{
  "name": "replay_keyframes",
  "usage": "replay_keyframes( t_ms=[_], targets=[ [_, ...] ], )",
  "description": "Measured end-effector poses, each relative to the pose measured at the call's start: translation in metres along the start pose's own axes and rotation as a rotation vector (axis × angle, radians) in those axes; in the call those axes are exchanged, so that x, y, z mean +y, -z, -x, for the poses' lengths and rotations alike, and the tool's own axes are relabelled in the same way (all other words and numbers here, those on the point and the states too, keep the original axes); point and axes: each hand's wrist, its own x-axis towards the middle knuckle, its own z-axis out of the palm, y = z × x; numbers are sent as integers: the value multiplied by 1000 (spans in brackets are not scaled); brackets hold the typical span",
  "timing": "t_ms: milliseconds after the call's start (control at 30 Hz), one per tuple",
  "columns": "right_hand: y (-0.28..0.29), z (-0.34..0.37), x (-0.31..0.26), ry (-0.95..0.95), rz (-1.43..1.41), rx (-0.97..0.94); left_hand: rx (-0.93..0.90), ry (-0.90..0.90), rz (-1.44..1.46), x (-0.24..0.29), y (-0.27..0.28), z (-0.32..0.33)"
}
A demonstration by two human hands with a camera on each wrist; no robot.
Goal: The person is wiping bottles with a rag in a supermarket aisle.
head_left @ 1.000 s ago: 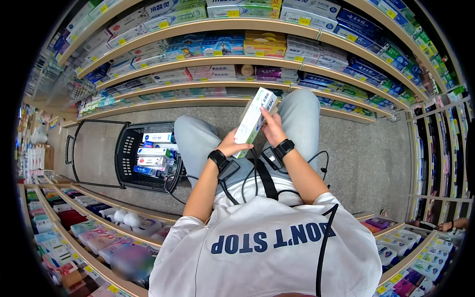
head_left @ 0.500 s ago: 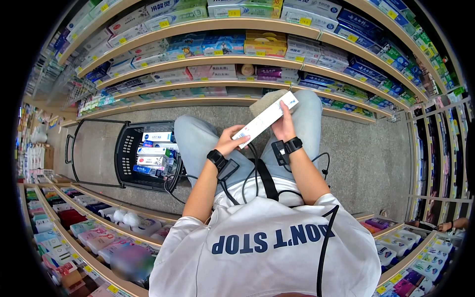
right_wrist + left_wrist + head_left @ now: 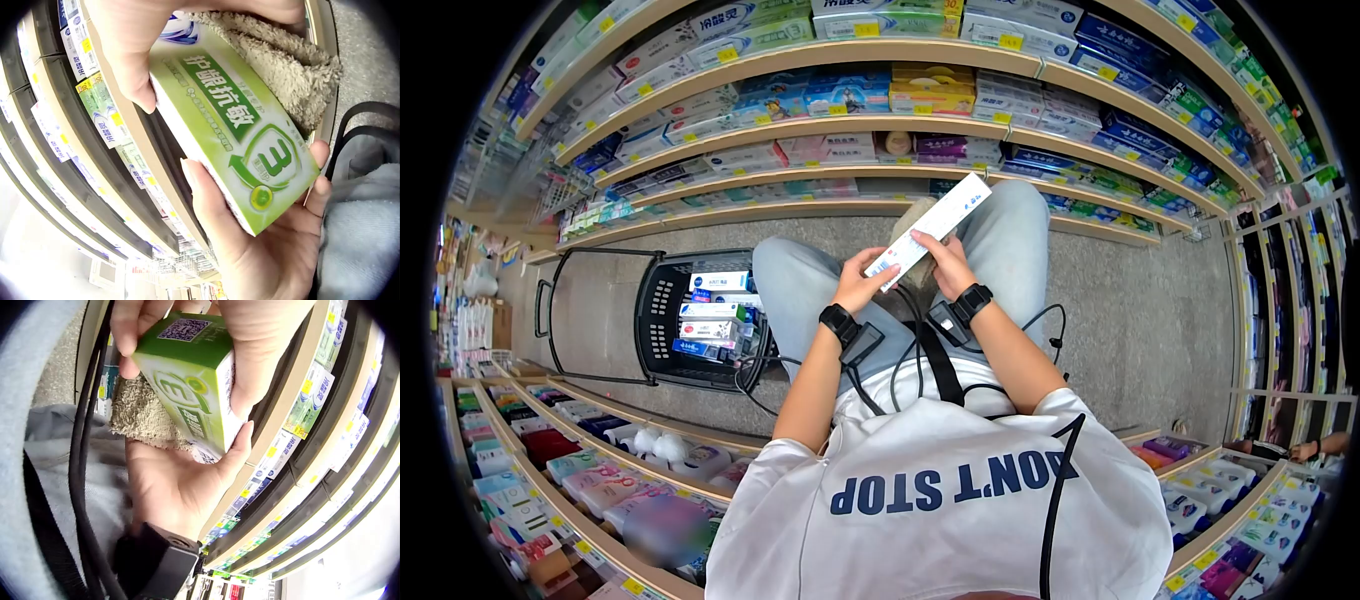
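Both hands hold a long green and white toothpaste box (image 3: 935, 228) in front of the knees, its far end slanting up to the right. At the near end, the left hand (image 3: 860, 282) grips it between thumb and fingers. The right hand (image 3: 948, 268) holds its right side near the middle, thumb on the white face. In the right wrist view, the green printed face (image 3: 231, 125) shows. A beige fuzzy cloth (image 3: 287, 69) bunches against the box by the right hand's fingers. The left wrist view shows the box's green end (image 3: 187, 340) with a QR code.
On the floor at left stands a black shopping basket (image 3: 650, 330) with several boxes (image 3: 710, 330) inside. Stocked shelves (image 3: 820, 125) curve ahead; more shelves (image 3: 580, 500) lie behind. Black cables (image 3: 745, 375) run from the wrists, one passing near the basket.
The toothpaste box has turned from its printed side to a plain white face upward, tilting right. The right hand first slid toward the far end, then came back nearer the middle.
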Motion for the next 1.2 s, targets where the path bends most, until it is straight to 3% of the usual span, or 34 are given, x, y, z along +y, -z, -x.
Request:
replay_keyframes(
  t_ms=[1200],
  targets=[
    [-3,1,-3,-37,-9,32,18,73,-102,7,-4,4]
  ],
)
